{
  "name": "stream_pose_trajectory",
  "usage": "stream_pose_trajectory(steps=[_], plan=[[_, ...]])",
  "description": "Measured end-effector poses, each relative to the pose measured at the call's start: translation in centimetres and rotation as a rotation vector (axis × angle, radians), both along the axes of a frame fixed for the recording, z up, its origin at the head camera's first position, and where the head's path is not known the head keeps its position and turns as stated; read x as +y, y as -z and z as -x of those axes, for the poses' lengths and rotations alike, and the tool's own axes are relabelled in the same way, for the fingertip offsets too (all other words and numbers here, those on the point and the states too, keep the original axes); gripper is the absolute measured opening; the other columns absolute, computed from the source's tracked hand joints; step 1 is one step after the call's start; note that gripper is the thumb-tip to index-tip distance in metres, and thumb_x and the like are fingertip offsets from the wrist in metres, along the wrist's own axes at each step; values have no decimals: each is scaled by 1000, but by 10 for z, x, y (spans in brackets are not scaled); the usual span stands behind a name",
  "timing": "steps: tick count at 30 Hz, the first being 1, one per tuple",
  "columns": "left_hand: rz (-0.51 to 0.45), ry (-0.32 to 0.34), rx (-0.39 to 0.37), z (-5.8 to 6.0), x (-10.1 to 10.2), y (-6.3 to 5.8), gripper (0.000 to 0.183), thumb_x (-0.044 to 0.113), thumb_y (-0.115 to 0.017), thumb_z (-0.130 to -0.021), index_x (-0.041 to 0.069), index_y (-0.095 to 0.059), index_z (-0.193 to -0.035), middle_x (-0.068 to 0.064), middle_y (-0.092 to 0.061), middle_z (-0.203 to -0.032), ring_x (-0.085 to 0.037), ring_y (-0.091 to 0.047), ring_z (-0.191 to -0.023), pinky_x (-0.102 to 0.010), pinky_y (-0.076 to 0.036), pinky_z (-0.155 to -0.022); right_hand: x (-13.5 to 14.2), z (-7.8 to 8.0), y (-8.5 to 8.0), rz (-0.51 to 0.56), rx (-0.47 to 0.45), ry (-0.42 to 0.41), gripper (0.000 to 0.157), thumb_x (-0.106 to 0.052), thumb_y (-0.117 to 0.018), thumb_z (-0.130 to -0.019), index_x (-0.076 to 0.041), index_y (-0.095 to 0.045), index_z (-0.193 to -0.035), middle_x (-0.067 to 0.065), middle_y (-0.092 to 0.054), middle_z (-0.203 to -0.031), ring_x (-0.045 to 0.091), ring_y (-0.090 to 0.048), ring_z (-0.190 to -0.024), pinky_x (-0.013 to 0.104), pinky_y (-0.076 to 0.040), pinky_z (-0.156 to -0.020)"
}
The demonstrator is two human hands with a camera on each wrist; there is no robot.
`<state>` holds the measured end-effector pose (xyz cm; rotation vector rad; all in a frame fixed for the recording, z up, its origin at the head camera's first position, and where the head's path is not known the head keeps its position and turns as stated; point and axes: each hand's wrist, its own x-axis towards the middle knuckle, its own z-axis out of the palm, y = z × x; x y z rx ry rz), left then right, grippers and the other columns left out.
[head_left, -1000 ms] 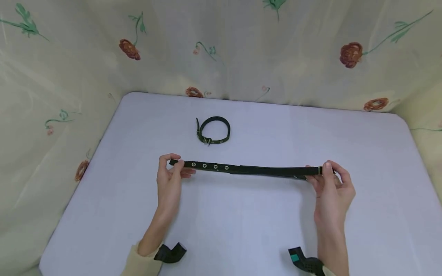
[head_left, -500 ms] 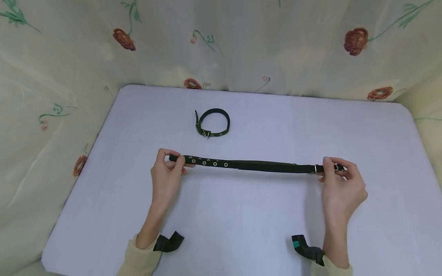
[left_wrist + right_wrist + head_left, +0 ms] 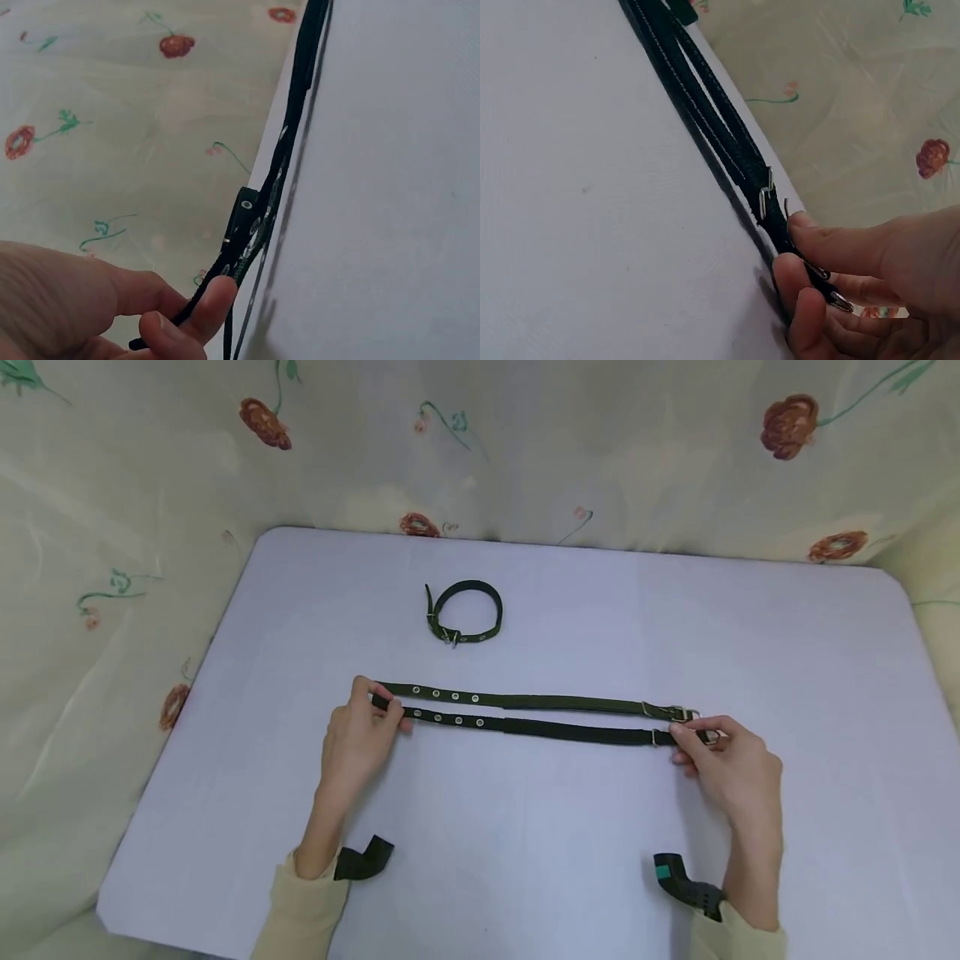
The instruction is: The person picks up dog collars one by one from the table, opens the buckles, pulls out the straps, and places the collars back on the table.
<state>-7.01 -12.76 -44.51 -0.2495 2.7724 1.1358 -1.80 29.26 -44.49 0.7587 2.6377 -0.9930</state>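
Observation:
Both hands hold the ends of a black collar [image 3: 570, 732], stretched sideways with its row of metal eyelets at the left. My left hand [image 3: 356, 727] pinches the eyelet end between thumb and fingers; the tip pokes out past them in the left wrist view. At the other end my right hand [image 3: 738, 777] grips the collar by its buckle, near a metal ring. A dark green collar [image 3: 570, 702] with similar eyelets runs alongside, just beyond the black one. Its left end passes behind my left fingers, and its buckle sits by my right fingertips.
A third collar [image 3: 499, 610], dark green and buckled into a loop, lies farther back on the white table [image 3: 525, 860]. Flower-printed curtain [image 3: 525, 443] hangs behind the table and along its sides. A black wrist camera mount [image 3: 363, 860] sits at each sleeve.
The two stretched collars, which overlapped as one band, have come apart side by side, the green one showing beyond the black. My right hand has shifted left, and the head view has tilted down.

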Motion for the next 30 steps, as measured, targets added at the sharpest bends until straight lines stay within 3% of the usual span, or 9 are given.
stream_pose_trajectory(steps=[4,12,18,21,25,28,30], plan=[[41,21,-23,3,-4,0,19,23,-54,-109,11,-59,-123,-3,-85,-93,-16,-57,-59,-28,-37,-49,-4,2,4,-27,0,22,57,-54,-68,-103,-6,-65,-133,-10,-73,-68,5,-64,-61,28,-43,-61],[111,80,-34,8,-10,1,22,25,-56,-110,8,-58,-124,-2,-84,-90,-17,-58,-59,-29,-38,-50,-12,2,5,-104,49,11,57,-56,-66,-103,-4,-64,-126,-1,-73,-69,28,-57,-89,31,-39,-68],[163,116,-55,7,-11,6,23,27,-58,-109,9,-59,-123,1,-83,-86,-18,-64,-63,-28,-40,-53,-8,-2,3,-82,14,64,69,-61,-67,-100,-1,-60,-133,24,-75,-104,43,-53,-111,34,-41,-69],[177,138,-68,8,-11,7,23,28,-58,-109,9,-58,-123,1,-83,-83,-19,-64,-63,-28,-40,-54,-4,-4,2,-67,-16,80,78,-65,-66,-99,1,-55,-138,28,-75,-115,45,-50,-119,35,-42,-68],[176,146,-84,8,-12,7,23,29,-59,-110,9,-56,-121,0,-83,-81,-19,-63,-63,-28,-39,-54,1,-5,2,-50,-27,61,85,-67,-66,-98,3,-49,-143,11,-80,-88,42,-53,-117,35,-42,-70],[166,138,-96,7,-12,7,22,29,-59,-110,10,-54,-120,-1,-83,-80,-18,-60,-61,-29,-38,-53,6,-4,2,-38,-27,37,84,-67,-65,-99,3,-48,-144,-6,-75,-69,32,-58,-106,33,-42,-70],[165,127,-106,6,-12,6,22,29,-59,-111,10,-54,-120,0,-83,-81,-17,-56,-59,-29,-37,-53,8,-3,3,-27,-25,27,82,-66,-64,-100,2,-49,-143,-10,-74,-69,25,-66,-97,30,-43,-69]])
